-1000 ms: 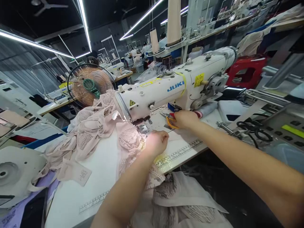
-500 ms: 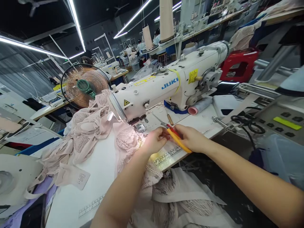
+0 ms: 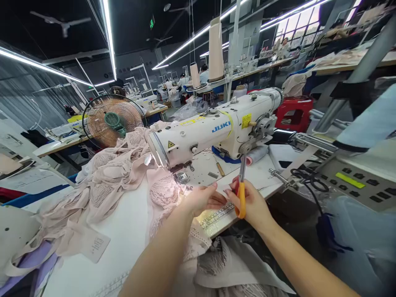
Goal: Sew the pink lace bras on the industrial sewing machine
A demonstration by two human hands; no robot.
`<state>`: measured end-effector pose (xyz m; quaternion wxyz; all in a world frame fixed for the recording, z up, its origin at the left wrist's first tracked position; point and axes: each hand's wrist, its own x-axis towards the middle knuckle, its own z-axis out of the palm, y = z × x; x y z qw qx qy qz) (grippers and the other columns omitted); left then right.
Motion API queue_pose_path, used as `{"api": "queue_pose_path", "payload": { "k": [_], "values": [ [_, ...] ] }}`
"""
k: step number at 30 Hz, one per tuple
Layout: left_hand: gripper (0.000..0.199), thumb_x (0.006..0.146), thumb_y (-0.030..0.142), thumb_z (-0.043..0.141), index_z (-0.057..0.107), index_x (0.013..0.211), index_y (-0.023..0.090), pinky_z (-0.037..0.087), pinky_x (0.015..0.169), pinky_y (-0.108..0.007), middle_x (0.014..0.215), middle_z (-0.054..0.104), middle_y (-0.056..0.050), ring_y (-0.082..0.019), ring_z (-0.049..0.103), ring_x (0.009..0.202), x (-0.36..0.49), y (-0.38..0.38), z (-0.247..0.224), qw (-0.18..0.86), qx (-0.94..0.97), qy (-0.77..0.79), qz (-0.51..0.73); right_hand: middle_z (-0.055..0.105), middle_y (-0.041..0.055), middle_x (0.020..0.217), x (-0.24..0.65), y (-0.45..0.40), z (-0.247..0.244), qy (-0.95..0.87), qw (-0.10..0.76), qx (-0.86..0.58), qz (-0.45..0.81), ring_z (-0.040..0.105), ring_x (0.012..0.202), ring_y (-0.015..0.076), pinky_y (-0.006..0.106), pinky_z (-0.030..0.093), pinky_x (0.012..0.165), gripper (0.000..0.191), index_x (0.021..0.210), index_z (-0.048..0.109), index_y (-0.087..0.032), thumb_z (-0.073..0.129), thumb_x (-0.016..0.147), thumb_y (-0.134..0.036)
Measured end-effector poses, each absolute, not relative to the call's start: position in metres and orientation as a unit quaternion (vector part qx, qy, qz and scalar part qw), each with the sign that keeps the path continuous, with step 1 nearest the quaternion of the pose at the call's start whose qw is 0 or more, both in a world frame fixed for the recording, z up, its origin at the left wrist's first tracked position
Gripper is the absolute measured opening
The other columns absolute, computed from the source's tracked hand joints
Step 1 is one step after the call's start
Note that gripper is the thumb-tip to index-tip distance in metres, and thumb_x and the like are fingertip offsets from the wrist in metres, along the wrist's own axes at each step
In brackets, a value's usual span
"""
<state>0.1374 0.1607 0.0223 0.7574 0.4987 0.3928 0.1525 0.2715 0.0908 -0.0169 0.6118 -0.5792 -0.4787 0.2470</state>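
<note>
My right hand (image 3: 252, 202) is closed around scissors (image 3: 241, 198) with orange and red handles, their blades pointing up and away. My left hand (image 3: 202, 200) is stretched out flat beside it, thumb raised and fingers reaching toward the right hand. A thin pale strip (image 3: 225, 188) shows between the two hands; whether the left fingers touch it I cannot tell. Left of my left hand, a pink lace bra (image 3: 162, 192) lies under the needle area of a white JUKI sewing machine (image 3: 198, 134). Its lace edge hangs over the table front.
A heap of pink bras (image 3: 116, 159) covers the table's left side, with a fan (image 3: 113, 119) behind. A wooden-handled tool (image 3: 220, 169) and a thread cone (image 3: 257, 154) lie by the machine. A control panel (image 3: 355, 181) stands right. Beige fabric (image 3: 244, 264) hangs in front.
The scissors have swung from lying slanted to upright in my right hand. My left hand's fingers have stretched out, and the hands have come apart a little. The view has shifted.
</note>
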Motion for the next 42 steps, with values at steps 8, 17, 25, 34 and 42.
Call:
{"api": "queue_pose_path", "payload": {
  "k": [8,17,25,34,42],
  "values": [
    [0.015,0.074,0.023,0.066,0.062,0.072,0.009,0.046,0.068,-0.028,0.065,0.062,-0.004,-0.012,0.057,0.059,0.152,0.151,0.01,0.787,0.403,0.349,0.312,0.06,0.001,0.074,0.252,0.076,-0.038,-0.474,0.565,-0.631,0.243,0.055,0.064,0.0151,0.027,0.047,0.06,0.029,0.08,0.048,-0.022,0.062,0.072,-0.045],
    [0.029,0.073,0.041,0.063,0.048,0.069,0.016,0.042,0.071,-0.031,0.044,0.039,0.008,-0.012,0.053,0.054,0.147,0.156,0.009,0.756,0.482,0.263,0.357,0.064,0.0061,0.083,0.303,0.061,-0.027,-0.562,0.475,-0.631,0.245,0.059,0.071,0.0188,0.03,0.05,0.063,0.035,0.085,0.051,-0.022,0.059,0.071,-0.053],
    [0.032,0.07,0.044,0.065,0.051,0.07,0.016,0.043,0.073,-0.032,0.041,0.044,0.007,-0.014,0.057,0.057,0.146,0.15,0.008,0.727,0.564,0.248,0.304,0.06,0.005,0.072,0.319,0.021,-0.007,-0.681,0.297,-0.591,0.314,0.056,0.064,0.018,0.029,0.05,0.06,0.039,0.082,0.059,-0.021,0.046,0.079,-0.057],
    [0.028,0.07,0.041,0.065,0.051,0.068,0.016,0.043,0.072,-0.031,0.042,0.048,0.006,-0.014,0.057,0.057,0.145,0.147,0.013,0.74,0.543,0.245,0.314,0.061,0.0046,0.073,0.313,0.013,-0.032,-0.644,0.333,-0.612,0.317,0.057,0.064,0.0188,0.03,0.05,0.058,0.04,0.086,0.058,-0.021,0.042,0.082,-0.057],
    [0.033,0.066,0.046,0.066,0.05,0.066,0.016,0.041,0.069,-0.029,0.043,0.05,0.005,-0.014,0.057,0.056,0.148,0.143,0.006,0.745,0.569,0.237,0.254,0.06,0.0059,0.078,0.3,0.02,-0.014,-0.683,0.28,-0.619,0.267,0.057,0.064,0.0181,0.03,0.049,0.062,0.034,0.087,0.051,-0.02,0.037,0.085,-0.051]
  ]
}}
